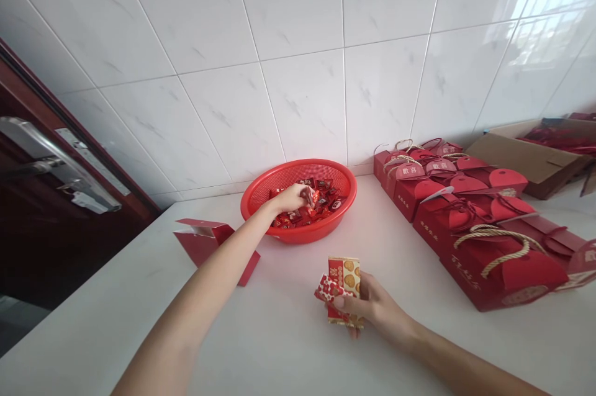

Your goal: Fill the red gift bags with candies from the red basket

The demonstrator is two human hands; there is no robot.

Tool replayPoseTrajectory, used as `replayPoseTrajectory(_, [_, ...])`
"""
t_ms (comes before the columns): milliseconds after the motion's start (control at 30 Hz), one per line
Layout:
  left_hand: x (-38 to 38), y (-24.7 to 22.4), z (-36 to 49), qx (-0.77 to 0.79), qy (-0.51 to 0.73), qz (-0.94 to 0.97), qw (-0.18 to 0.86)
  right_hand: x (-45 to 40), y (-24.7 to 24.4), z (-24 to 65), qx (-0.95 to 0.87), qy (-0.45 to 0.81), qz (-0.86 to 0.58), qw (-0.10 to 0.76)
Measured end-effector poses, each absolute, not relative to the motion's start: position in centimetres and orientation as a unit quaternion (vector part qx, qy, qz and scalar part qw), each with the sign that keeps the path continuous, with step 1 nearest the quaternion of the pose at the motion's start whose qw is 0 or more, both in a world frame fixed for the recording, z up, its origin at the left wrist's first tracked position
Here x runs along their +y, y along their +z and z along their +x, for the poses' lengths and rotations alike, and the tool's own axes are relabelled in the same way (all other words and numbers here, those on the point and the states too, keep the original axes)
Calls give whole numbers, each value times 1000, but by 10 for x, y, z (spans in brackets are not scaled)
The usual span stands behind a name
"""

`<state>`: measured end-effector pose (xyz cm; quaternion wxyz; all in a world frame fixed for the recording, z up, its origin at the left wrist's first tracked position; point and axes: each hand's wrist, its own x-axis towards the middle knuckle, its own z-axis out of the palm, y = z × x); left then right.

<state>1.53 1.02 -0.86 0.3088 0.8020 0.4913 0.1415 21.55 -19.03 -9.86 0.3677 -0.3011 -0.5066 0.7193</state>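
Note:
My left hand (pixel 292 197) reaches over the red plastic basket (pixel 251 205), its fingers pinched on a small red candy packet (pixel 313 198). Below it in the basket lie many red-wrapped candies (pixel 333 203). My right hand (pixel 375 309) holds a gold-and-red biscuit packet (pixel 349 272) above the table. A smaller packet with a red-and-white pattern (pixel 328 288) sits in front of it under the thumb. Left of the basket stands an open red paper box (pixel 198 246), partly hidden behind my left forearm.
Several closed red gift boxes (pixel 428 225) with rope handles stand in rows on the right of the white table (pixel 261 346). Behind them is a brown cardboard box (pixel 535 163) with red items. A tiled wall (pixel 298 104) runs along the back; a dark door (pixel 69 197) stands at left.

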Motion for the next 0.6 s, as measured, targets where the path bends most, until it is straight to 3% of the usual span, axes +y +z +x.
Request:
replayPoseTrajectory(433, [1, 6, 14, 607, -16, 781, 144, -191, -97, 216, -506, 721, -306, 361])
replayPoseTrajectory(600, [-9, 19, 9, 620, -174, 740, 194, -191, -98, 215, -504, 725, -308, 354])
